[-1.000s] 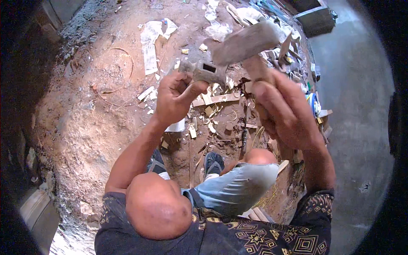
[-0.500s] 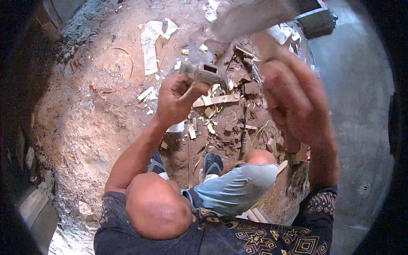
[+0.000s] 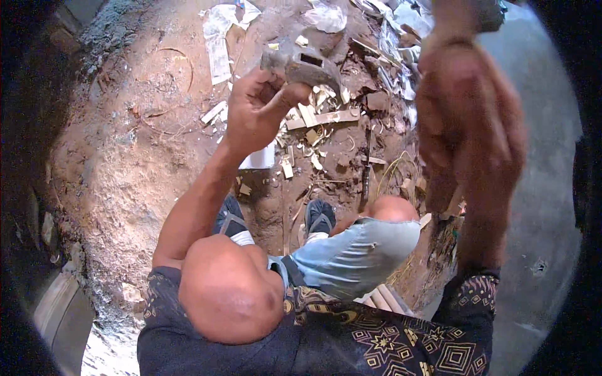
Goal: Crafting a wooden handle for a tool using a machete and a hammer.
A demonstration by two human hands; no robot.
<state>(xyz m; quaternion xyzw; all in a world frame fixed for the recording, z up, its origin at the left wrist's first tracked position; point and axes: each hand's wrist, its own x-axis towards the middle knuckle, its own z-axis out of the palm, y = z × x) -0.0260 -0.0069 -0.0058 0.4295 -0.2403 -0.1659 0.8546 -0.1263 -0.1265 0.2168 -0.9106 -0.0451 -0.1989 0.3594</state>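
My left hand [image 3: 260,103] is closed around one side of a dark metal hammer head [image 3: 313,69], thumb along its lower edge. The head's rectangular eye faces up, with no handle in it. Raised at the right, my right hand [image 3: 470,119] is blurred, its fingers wrapped round a tool. That tool, a broad-bladed knife [image 3: 453,25], shows only as a brownish smear running toward the top edge. Below the hammer head, a flat strip of pale wood [image 3: 332,119] lies on the dirt among wood chips [image 3: 286,168].
My sandalled feet [image 3: 321,216] and bent knee [image 3: 392,210] are below the hands. A long dark thin rod [image 3: 367,169] lies right of the chips. Plastic bags [image 3: 326,17] and a pale strip [image 3: 218,59] lie farther off. Grey concrete [image 3: 539,188] runs along the right.
My right hand has moved right, and the blade, seen slanting to the upper left before, is now mostly out of view. My left hand with the hammer head has risen slightly.
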